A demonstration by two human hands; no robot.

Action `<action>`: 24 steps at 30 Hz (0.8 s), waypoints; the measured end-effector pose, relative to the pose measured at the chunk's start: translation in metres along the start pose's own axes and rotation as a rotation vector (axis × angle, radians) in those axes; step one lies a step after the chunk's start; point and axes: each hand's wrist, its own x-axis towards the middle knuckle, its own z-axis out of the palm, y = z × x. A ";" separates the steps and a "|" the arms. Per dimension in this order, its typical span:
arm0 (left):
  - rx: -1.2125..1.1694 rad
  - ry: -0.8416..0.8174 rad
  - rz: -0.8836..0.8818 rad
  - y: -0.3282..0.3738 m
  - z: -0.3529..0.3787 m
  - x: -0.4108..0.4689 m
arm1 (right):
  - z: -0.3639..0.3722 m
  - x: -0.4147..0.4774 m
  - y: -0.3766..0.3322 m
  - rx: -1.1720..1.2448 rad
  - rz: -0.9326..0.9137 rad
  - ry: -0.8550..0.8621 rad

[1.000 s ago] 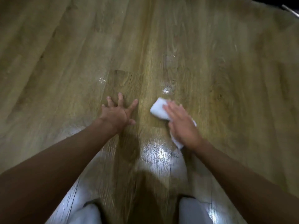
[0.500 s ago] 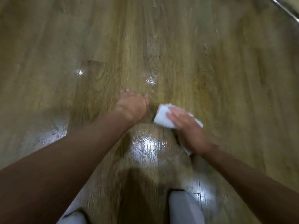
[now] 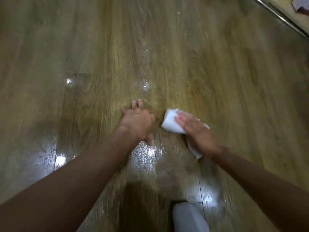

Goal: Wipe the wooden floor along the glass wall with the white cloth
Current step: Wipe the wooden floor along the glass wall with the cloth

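Head view: right hand (image 3: pixel 197 133) lies flat on the white cloth (image 3: pixel 170 122), fingers straight, pressing it to the wooden floor (image 3: pixel 217 72), not gripping. The folded cloth sticks out ahead of the fingertips, with a tail showing under the wrist. Left hand (image 3: pixel 137 122) is just beside the cloth, open, fingers spread on the boards, propping the body. Wet shine (image 3: pixel 143 154) sits near both wrists. Metal rail (image 3: pixel 280 15), probably the glass wall base, is well ahead and right of the right hand. Grey knee (image 3: pixel 189 218) is behind the hands.

To wipe well: keep the palm flat with even pressure, make overlapping strokes toward the rail, and keep the tail tucked.
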 end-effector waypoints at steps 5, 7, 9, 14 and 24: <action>0.065 -0.024 0.026 0.002 -0.001 0.007 | -0.001 0.055 0.029 0.030 0.692 0.278; 0.126 0.002 0.048 0.004 -0.005 0.010 | 0.018 0.039 -0.002 0.052 0.597 0.299; 0.132 0.015 0.044 0.009 -0.011 0.010 | 0.031 -0.002 -0.034 0.071 0.356 0.231; 0.073 0.070 0.192 0.030 -0.021 0.013 | 0.007 -0.048 0.010 0.110 0.148 0.068; 0.168 -0.121 0.261 0.019 -0.029 0.016 | 0.022 -0.012 0.001 0.020 0.575 0.339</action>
